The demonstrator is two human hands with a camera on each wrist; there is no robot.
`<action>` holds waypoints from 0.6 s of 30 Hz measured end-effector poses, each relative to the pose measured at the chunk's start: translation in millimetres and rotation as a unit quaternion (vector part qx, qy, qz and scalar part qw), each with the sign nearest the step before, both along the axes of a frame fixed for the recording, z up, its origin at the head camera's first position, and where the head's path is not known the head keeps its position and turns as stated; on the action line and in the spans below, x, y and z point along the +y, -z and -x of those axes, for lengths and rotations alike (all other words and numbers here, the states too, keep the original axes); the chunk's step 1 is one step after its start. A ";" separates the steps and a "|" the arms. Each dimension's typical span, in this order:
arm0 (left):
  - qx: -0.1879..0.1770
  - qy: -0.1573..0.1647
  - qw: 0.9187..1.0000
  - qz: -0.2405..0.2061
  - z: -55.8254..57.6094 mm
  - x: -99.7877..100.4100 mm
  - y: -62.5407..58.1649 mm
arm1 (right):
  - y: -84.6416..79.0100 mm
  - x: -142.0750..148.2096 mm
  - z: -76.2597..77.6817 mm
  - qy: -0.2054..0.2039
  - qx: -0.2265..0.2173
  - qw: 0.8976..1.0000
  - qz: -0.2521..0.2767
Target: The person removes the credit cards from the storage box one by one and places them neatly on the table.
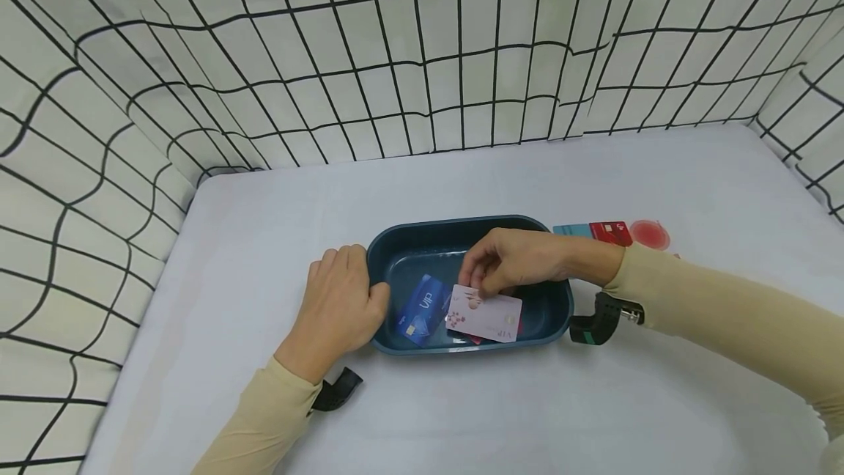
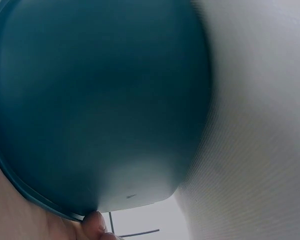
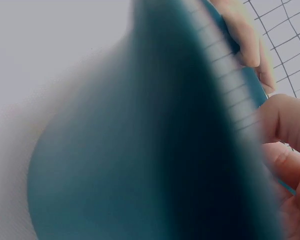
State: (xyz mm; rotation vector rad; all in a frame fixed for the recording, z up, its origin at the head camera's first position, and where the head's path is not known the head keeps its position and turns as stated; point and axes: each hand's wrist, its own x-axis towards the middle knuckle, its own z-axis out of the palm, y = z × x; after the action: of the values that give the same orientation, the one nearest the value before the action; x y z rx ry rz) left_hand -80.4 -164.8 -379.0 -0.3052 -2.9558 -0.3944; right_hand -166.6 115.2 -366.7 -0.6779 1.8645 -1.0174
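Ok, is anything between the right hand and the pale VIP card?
Nothing visible is: the right hand holds the pale card at its upper edge. A reddish card peeks out from under it and the blue card lies to its left; neither blocks the hand.

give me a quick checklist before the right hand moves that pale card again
1. Tub steadied: ok, the left hand grips its left end.
2. Pale card held: ok, the right hand pinches it at its upper edge.
3. Pale card off the tub floor: cannot tell from these angles.
4. Red item under the pale card fully visible: not ok, only slivers show.
5. Blue VIP card inside the tub: ok, printed side up, left of the pale card.
6. Right sleeve not touching the red card on the table: cannot tell.
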 end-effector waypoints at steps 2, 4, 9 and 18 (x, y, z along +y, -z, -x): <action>-0.001 0.000 1.000 -0.001 -0.1 -0.1 -0.1 | -1.0 -0.3 -0.1 0.005 0.005 1.000 -0.004; -0.002 0.000 1.000 -0.001 -0.1 -0.2 0.0 | -1.4 -0.5 0.0 0.010 0.010 1.000 -0.006; 0.001 0.002 1.000 -0.001 -0.4 0.0 0.2 | -1.3 -0.6 0.4 0.018 0.012 1.000 -0.007; 0.012 0.003 1.000 0.009 -1.7 0.1 -0.8 | -7.1 1.6 1.1 0.029 0.026 0.999 -0.015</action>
State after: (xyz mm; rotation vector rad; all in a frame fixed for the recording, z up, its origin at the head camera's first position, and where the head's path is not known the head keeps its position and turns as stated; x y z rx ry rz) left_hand -78.8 -164.7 -378.2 -0.3192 -2.9374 -0.3616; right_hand -167.7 116.8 -359.7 -0.6410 1.9516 -1.0159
